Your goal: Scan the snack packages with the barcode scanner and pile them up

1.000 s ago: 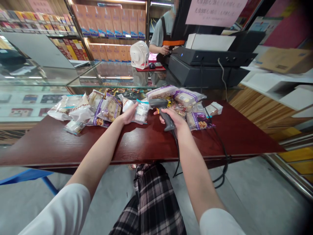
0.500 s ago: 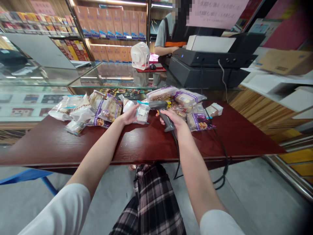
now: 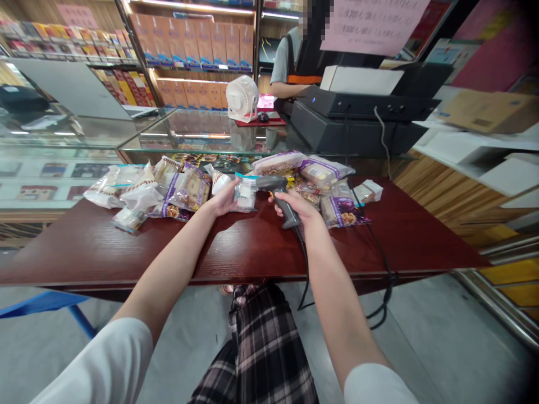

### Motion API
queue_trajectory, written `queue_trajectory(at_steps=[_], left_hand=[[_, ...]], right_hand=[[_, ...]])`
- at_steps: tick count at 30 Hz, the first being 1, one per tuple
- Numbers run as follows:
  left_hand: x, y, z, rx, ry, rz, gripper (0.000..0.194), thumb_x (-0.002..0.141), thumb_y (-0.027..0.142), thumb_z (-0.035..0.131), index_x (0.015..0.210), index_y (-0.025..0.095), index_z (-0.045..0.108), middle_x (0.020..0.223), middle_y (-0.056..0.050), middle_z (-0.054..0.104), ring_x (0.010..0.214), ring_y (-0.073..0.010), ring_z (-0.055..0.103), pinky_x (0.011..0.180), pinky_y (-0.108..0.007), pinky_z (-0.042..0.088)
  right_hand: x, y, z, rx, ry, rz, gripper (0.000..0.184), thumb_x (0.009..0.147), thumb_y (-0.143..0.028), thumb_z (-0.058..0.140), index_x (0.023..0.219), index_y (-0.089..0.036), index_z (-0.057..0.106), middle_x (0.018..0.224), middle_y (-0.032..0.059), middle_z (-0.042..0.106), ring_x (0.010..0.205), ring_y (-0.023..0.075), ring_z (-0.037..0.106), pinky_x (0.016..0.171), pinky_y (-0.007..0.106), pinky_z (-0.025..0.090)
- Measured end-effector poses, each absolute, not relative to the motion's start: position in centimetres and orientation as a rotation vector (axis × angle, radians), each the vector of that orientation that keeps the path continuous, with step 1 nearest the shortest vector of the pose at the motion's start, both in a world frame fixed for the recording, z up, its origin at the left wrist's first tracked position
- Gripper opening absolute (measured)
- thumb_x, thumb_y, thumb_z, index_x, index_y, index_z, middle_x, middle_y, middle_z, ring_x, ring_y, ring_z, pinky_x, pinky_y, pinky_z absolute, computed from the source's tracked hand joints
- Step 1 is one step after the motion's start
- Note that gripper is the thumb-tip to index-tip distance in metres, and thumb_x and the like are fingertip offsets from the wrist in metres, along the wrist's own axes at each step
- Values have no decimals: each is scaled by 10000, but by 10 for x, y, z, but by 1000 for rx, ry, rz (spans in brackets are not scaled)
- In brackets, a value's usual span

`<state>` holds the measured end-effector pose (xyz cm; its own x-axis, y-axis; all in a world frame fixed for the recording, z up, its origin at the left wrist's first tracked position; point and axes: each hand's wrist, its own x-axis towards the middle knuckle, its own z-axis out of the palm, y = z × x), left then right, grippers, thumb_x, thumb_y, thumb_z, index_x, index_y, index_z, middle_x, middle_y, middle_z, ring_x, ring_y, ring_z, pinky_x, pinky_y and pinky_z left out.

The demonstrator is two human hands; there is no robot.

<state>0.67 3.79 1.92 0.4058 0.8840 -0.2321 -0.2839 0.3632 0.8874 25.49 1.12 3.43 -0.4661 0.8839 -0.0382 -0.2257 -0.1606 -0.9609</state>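
Observation:
In my right hand (image 3: 297,206) is a black barcode scanner (image 3: 287,209), its head pointing left and its cable hanging down from the handle. My left hand (image 3: 224,200) grips the left side of a small clear packet (image 3: 246,196) with a blue top edge and a pale label facing me. The scanner's head is very close to the packet's upper right; whether they touch I cannot tell. Left of that hand lie purple-banded snack bags (image 3: 191,188) and white striped packages (image 3: 141,188). Behind and right of the scanner is another pile of purple-printed bags (image 3: 326,171).
All this rests on a dark red table (image 3: 252,252). Beyond it, a glass counter (image 3: 197,132) carries a white fan (image 3: 242,98) and black machines (image 3: 357,126), with a person's arm (image 3: 290,90) behind. A black cable (image 3: 384,269) hangs over the table's right front.
The scanner's head has shifted slightly left and down, closer to the packet's label. The view has tilted a little; the piles lie as before.

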Motion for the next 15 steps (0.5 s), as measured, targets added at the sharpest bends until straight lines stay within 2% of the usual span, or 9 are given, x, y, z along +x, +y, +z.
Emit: queue_trajectory(at_steps=[5,10,12,15], left_hand=[[7,38,20,886,857,925,607,925,614,401,1321,172,530,1100,-118,723,991,-264,705,908,-511,546],[11,35,25,931,879,966,581,906,611,451,1250,162,583,1051,-116,735,1001,-262,704,893,-439,566],[15,35,31,992,896,1079,577,911,616,433,1232,163,592,1051,-108,732,1012,-258,699,894,-425,566],[14,34,41,1192,953,1456,635,912,671,362,1252,175,567,1116,-104,702,1069,-250,672,926,-422,545]], right_hand=[[255,10,35,-770,-1330,1754,269,752,-344,711,889,-152,582,793,25,672,468,79,525,401,218,435],[255,11,36,-779,-1314,1701,268,759,-333,674,937,-155,582,852,59,711,468,92,531,406,234,442],[255,12,37,-775,-1302,1694,272,759,-330,666,951,-158,580,904,80,727,471,95,531,411,239,444],[256,12,38,-769,-1267,1689,282,752,-337,674,958,-165,587,943,88,734,479,93,529,421,237,447]])
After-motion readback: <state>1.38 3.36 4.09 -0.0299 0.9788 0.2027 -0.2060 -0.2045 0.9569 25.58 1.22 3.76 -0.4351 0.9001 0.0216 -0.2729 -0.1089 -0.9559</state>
